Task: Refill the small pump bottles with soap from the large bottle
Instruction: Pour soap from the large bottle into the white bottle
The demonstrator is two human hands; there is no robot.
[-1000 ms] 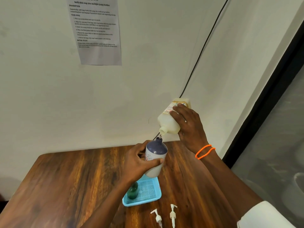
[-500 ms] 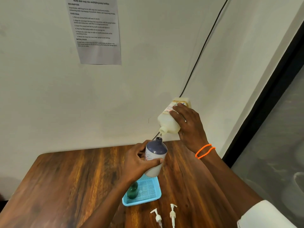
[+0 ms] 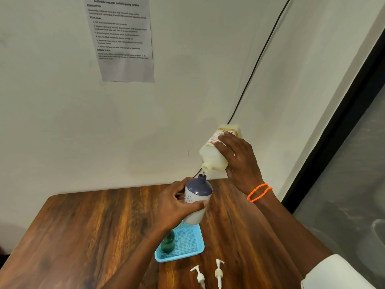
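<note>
Pouring is under way: the right hand [image 3: 239, 161] grips the tilted cream plastic large bottle [image 3: 216, 152], spout over the white purple-topped small bottle [image 3: 196, 200] gripped by the left hand [image 3: 177, 207] above the bench [image 3: 93, 226]; next, level off once full.

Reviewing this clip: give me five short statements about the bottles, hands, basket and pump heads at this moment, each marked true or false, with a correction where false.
1. The right hand holds the large cream plastic soap bottle tipped mouth-down. True.
2. The left hand has its grip on the small white bottle with the dark blue-grey top, held above the table. True.
3. The small white bottle has its pump head fitted. False: its neck is open under the large bottle's mouth.
4. The dark green bottle stands in the light blue plastic mesh basket. True.
5. The two white pump heads lie in the basket. False: they lie on the brown wooden table, nearer the person.
</note>
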